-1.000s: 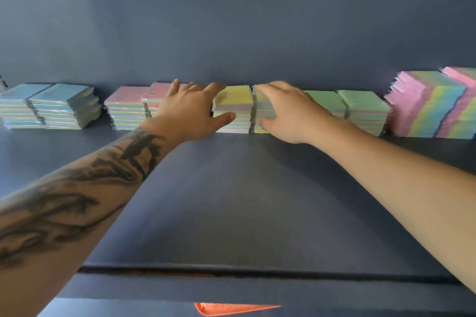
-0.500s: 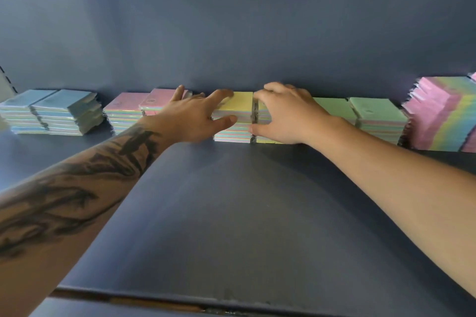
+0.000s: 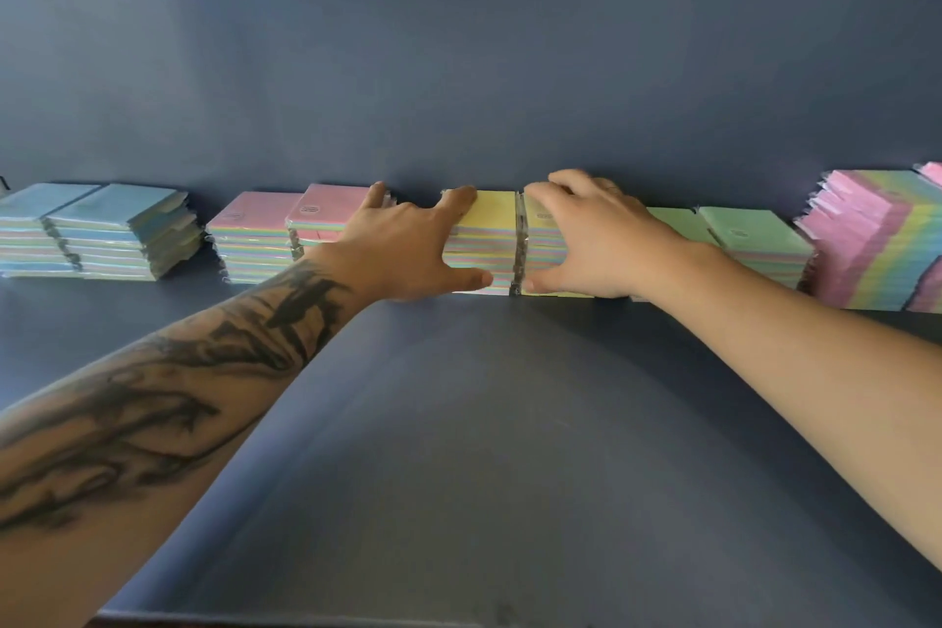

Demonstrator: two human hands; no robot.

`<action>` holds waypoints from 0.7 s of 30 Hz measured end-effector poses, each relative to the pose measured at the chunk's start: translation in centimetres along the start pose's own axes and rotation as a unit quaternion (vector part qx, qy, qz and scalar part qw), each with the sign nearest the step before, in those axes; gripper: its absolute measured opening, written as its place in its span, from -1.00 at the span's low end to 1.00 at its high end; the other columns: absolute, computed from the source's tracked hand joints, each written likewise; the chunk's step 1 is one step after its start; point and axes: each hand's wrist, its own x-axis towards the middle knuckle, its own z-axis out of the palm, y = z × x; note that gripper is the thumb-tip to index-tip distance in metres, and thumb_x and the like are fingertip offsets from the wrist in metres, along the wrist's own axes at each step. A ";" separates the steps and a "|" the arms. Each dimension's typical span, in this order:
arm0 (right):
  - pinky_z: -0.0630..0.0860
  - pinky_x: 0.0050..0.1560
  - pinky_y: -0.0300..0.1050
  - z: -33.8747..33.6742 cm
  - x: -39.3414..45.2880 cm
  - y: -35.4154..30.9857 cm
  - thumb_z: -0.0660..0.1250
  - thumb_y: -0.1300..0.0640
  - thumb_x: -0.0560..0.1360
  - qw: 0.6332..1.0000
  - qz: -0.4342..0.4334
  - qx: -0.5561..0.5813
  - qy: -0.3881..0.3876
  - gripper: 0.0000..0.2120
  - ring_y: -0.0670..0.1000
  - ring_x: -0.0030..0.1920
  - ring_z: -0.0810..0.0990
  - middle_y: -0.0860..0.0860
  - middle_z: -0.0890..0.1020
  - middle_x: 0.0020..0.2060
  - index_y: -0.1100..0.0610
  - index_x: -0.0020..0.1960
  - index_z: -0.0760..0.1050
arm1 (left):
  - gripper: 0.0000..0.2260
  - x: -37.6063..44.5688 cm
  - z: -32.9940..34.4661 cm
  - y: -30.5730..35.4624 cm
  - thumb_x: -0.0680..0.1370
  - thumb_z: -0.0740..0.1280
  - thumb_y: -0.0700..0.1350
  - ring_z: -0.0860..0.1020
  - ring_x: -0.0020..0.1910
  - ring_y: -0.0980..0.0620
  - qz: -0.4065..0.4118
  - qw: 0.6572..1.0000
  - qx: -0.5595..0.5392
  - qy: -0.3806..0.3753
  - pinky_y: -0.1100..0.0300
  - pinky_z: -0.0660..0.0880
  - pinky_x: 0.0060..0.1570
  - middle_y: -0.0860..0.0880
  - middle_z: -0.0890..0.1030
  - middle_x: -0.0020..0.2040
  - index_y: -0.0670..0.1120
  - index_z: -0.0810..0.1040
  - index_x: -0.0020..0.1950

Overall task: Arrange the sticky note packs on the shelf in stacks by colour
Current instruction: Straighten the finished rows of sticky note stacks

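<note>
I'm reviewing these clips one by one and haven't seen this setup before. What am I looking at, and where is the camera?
There is no machine: a person works bare-handed, filmed by a camera worn on the head, looking forward and down. On the dark blue shelf a row of sticky note stacks stands against the back wall: blue stacks, pink stacks, yellow stacks, green stacks, and at far right tilted rainbow packs. The left hand grips one yellow stack, the right hand the neighbouring one, fingers on top, thumbs low in front.
</note>
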 end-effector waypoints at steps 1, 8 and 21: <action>0.39 0.38 0.09 0.0 -0.1 0.2 0.56 -0.32 0.30 1.000 0.005 0.004 -0.007 -0.01 0.18 0.49 0.27 0.01 0.19 0.54 -0.06 0.57 0.17 | -0.18 0.0 0.0 0.1 0.44 0.23 0.52 0.56 0.23 -0.19 -0.004 1.000 -0.002 -0.006 -0.07 0.22 0.43 -0.03 0.69 0.09 0.08 0.13 0.53; 0.50 0.18 0.06 1.1 -0.1 0.2 0.60 -0.17 0.36 1.000 0.018 -0.020 -0.006 -0.10 0.25 0.31 0.38 0.11 0.25 0.35 -0.05 0.51 0.16 | -0.20 0.3 -0.2 1.6 0.46 0.34 0.43 0.61 0.17 -0.13 -0.024 1.000 -0.012 0.006 -0.05 0.22 0.42 0.00 0.66 0.12 0.05 0.17 0.53; 0.52 0.21 0.20 1.7 0.3 0.3 0.55 -0.16 0.43 0.999 0.010 -0.051 -0.005 -0.08 0.31 0.32 0.35 0.14 0.25 0.34 0.01 0.55 0.07 | -0.14 0.6 0.3 1.8 0.37 0.46 0.42 0.60 0.11 -0.16 -0.034 0.999 -0.028 0.014 -0.03 0.30 0.34 0.01 0.56 -0.09 0.06 0.18 0.48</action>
